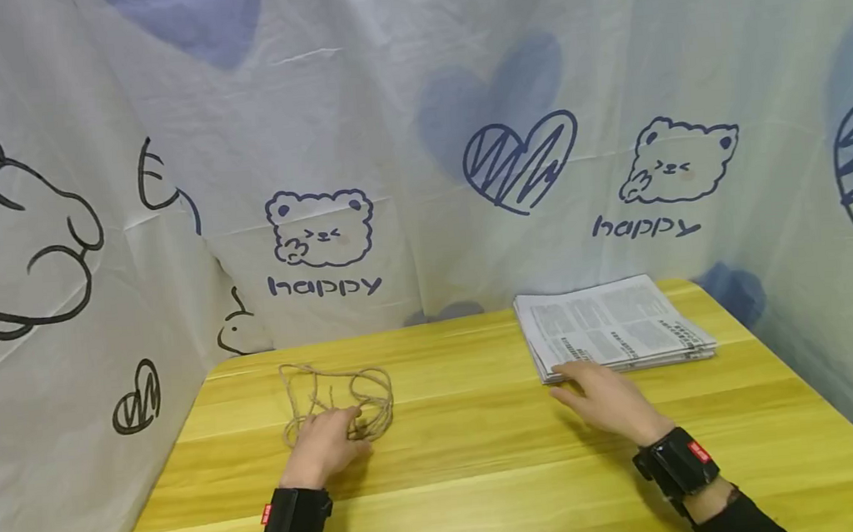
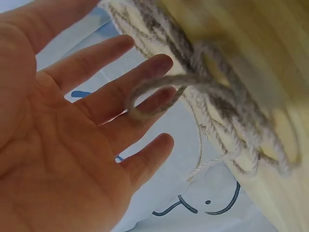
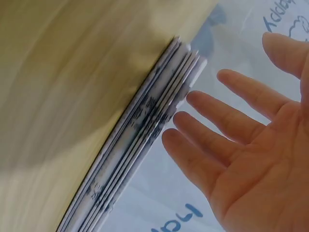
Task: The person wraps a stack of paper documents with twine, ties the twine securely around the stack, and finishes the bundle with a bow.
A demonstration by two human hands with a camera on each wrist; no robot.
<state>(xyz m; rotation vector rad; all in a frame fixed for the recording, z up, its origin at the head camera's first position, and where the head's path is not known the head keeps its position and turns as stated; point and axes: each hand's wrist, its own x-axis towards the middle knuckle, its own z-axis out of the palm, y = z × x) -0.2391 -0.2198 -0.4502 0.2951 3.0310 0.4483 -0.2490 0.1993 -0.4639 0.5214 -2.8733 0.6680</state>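
A loose bundle of tan twine [image 1: 376, 391] lies in loops on the left part of the table. My left hand [image 1: 325, 448] is over its near side, and the left wrist view shows the fingers [image 2: 140, 92] spread, with one twine loop [image 2: 145, 84] in front of them. On the right sits a stack of printed newspapers [image 1: 611, 322], its folded edges [image 3: 140, 130] seen side-on in the right wrist view. My right hand [image 1: 608, 402] is at the stack's near left corner, fingers extended. Whether the fingertips touch the paper I cannot tell.
The yellow wood-grain table [image 1: 458, 481] narrows toward the back. White cloth [image 1: 400, 118] with blue hearts and bear drawings hangs behind it and along both sides. Black bands [image 1: 296, 517] are strapped round both wrists.
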